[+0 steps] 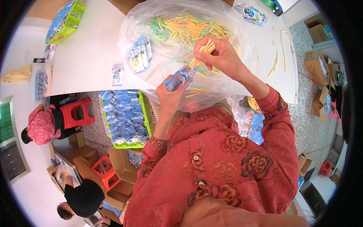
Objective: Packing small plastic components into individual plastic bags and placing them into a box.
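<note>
My left hand [171, 95] grips a small blue-and-white printed packet [180, 78], whose upper end gapes open. Between the thumb and fingers of my right hand [221, 56] is a bundle of thin yellow sticks [204, 50]. The lower ends of the bundle reach the packet's mouth; how far inside they go is hard to tell. Both hands are over a large clear plastic bag [132, 22] spread on the white table. Beyond them in the bag lies a heap of loose yellow and green sticks [189, 26]. A stack of flat packets [140, 55] rests at the bag's left side.
A single packet [117, 75] lies near the front edge of the white table [87, 56]. Below stands a green crate [145, 113] full of blue packets; another green basket [70, 24] is at far left. Two people sit at left by red stools [76, 112]. Cardboard boxes [317, 67] stand right.
</note>
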Motion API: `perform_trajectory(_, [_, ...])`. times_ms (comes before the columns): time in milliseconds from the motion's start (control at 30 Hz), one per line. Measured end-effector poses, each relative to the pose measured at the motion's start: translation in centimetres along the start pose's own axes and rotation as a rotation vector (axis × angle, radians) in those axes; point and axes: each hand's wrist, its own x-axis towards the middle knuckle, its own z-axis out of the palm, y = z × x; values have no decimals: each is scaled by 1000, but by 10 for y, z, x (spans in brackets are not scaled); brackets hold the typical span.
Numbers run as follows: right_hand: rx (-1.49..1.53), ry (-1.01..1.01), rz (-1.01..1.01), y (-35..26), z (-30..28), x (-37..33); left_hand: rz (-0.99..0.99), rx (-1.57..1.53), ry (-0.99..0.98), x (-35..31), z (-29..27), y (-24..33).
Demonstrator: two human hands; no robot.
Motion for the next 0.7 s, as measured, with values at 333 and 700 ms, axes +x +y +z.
perform_trajectory(333, [94, -33, 52, -1, -1, -4, 49, 26, -30, -3, -5, -7])
perform_trajectory(700, [-550, -33, -321, -13, 13, -8, -59, 97, -48, -3, 6, 2])
